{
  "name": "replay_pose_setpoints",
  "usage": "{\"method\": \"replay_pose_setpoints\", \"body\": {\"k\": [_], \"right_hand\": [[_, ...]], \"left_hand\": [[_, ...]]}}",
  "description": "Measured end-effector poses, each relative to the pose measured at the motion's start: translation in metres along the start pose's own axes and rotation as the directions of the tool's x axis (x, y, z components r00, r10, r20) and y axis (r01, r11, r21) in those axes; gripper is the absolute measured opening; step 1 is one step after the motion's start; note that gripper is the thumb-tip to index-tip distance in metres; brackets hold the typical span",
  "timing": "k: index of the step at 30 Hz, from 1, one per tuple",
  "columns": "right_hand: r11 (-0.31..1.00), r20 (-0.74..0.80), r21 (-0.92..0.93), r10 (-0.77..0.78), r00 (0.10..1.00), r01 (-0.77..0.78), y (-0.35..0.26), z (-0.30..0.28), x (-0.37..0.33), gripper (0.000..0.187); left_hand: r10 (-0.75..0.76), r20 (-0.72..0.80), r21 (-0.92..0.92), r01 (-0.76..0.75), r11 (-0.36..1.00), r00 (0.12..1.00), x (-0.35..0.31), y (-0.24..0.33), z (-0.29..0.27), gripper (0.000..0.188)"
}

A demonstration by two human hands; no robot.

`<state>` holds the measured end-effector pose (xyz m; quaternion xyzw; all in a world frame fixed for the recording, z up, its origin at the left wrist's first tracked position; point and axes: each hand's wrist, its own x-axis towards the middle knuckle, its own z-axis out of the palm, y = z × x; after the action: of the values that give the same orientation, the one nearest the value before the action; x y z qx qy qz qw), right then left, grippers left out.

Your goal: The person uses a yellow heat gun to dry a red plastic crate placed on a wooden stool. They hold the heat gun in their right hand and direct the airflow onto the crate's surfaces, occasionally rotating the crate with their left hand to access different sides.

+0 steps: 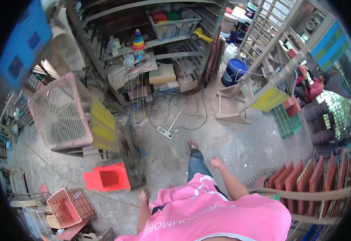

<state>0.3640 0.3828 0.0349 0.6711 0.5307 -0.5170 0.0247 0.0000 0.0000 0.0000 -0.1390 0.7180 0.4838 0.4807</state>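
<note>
Both hands hang empty as the person stands on the concrete floor (pixel 240 148): the right hand (pixel 215 162) is out in front of the pink shirt (pixel 219 213) with fingers loosely open, pinching nothing, and the left hand (pixel 144 196) sits low beside the hip, fingers relaxed, gripping nothing as far as the view shows. Nearest the left hand is the open red plastic box (pixel 107 178), just to its left on the floor, hollow side up and nothing visible inside. Further left lies a red mesh crate (pixel 71 207), its contents too unclear to tell. Up on the metal shelf (pixel 143 44), a grey basket (pixel 173 26) holds red and green items. By the doorway a blue bucket (pixel 234 72) stands, well apart from both hands. A white power strip (pixel 164 132) lies ahead of the sandalled foot (pixel 192 143).
</note>
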Motion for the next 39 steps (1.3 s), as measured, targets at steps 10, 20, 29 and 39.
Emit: {"method": "replay_pose_setpoints", "body": {"k": [10, 20, 29, 39], "right_hand": [[0.617, -0.277, -0.610, -0.754, 0.595, 0.497, -0.472, -0.267, 0.341, 0.033], [0.402, -0.251, -0.884, -0.839, 0.483, 0.239, -0.727, -0.407, 0.506, 0.057], [0.572, -0.312, -0.802, -0.646, 0.697, 0.172, -0.723, -0.382, 0.522, 0.036], [0.521, -0.333, -0.754, -0.829, 0.450, 0.401, -0.676, -0.350, 0.485, 0.054]], "left_hand": [[-0.262, -0.212, -0.028, 0.262, 0.965, 0.942, -0.044, 0.023, 0.227, 0.035], [-0.264, -0.236, -0.182, 0.225, 0.957, 0.935, -0.044, 0.100, 0.377, 0.035], [-0.372, -0.312, -0.318, 0.272, 0.908, 0.874, -0.065, 0.078, 0.412, 0.035], [-0.401, -0.304, -0.342, 0.294, 0.893, 0.864, -0.076, 0.051, 0.431, 0.035]]}}
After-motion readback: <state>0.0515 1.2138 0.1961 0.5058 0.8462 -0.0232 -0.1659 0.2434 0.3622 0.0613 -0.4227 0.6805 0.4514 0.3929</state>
